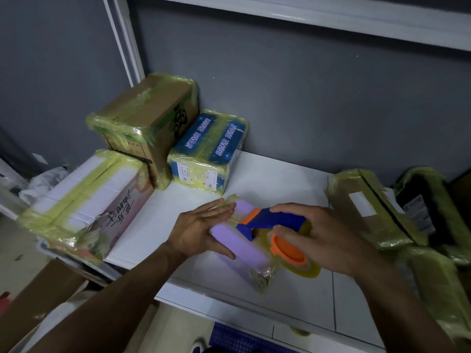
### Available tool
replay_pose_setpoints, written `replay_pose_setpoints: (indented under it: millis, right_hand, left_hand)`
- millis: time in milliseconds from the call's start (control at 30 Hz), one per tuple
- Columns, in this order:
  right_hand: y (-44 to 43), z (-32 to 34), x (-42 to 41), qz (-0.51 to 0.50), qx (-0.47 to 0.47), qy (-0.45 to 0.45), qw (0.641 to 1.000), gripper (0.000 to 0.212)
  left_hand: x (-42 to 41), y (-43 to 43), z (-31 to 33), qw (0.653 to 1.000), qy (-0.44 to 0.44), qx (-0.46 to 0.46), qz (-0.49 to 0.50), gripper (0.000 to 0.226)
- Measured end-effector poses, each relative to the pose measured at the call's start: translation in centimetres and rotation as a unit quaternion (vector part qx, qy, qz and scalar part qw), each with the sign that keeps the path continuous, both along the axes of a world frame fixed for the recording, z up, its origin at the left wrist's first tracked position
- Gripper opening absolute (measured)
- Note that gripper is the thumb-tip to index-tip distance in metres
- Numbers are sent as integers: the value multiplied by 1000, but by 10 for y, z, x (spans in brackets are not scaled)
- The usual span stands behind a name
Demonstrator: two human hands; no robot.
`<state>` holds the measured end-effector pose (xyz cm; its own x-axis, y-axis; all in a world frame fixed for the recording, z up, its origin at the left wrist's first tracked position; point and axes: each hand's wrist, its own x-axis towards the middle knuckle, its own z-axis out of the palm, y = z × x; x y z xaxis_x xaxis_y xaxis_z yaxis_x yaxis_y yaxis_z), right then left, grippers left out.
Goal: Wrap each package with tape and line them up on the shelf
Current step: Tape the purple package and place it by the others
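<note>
While the purple package (251,253) lies on the white shelf (280,179), near its front edge and roughly in the middle, the left hand (201,230) steadies it. Its fingers (219,210) are straight and pressed together flat on the far-left end, and the thumb runs along the near side. The right hand (321,238) grips the tape dispenser (270,220), fingers curled over the blue handle. The orange hub and the yellowish tape roll (309,270) sit at the package's right side.

The package looks small and light, with rounded edges that suggest something soft or padded rather than a stiff box. It would likely give under a hard squeeze and slide on the smooth shelf when the tape pulls. Crinkled film already covers both ends, so the surface is probably slick. A flat palm on top, or a hold across the short ends, seems safer than pinching the middle.

On the far left of the shelf stand a brown box (145,115), a blue box (211,146) and a white-and-pink box (84,202), all taped. More taped parcels (369,207) lie at the right.
</note>
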<state>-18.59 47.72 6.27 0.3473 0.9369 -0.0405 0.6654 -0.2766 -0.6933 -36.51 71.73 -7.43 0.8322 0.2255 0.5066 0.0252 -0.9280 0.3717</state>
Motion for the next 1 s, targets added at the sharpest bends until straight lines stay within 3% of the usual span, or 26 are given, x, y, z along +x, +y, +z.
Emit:
replay_pose_setpoints:
  millis: [233,333,467,667,833,1000]
  right_hand:
    - [-9,-7,6,-17,-6,-6,1000,33]
    - [-4,-8,4,-17,7,-11,1000,32]
    - [1,-10,3,-15,11,-15,1000,32]
    - [-3,-14,4,-26,19,5,999,30]
    - [-3,-15,3,-53,17,26,998,34]
    - [-9,-11,5,-44,6,51,998,31]
  left_hand:
    - [16,13,1,999,7,45,-17,99]
    - [18,23,9,994,65,79,-22,103]
    - [16,21,15,988,144,50,-23,121]
    - [19,-20,7,993,112,36,-14,119]
    - [21,-19,5,998,45,48,-17,111]
    - [25,-16,6,997,40,64,-23,109]
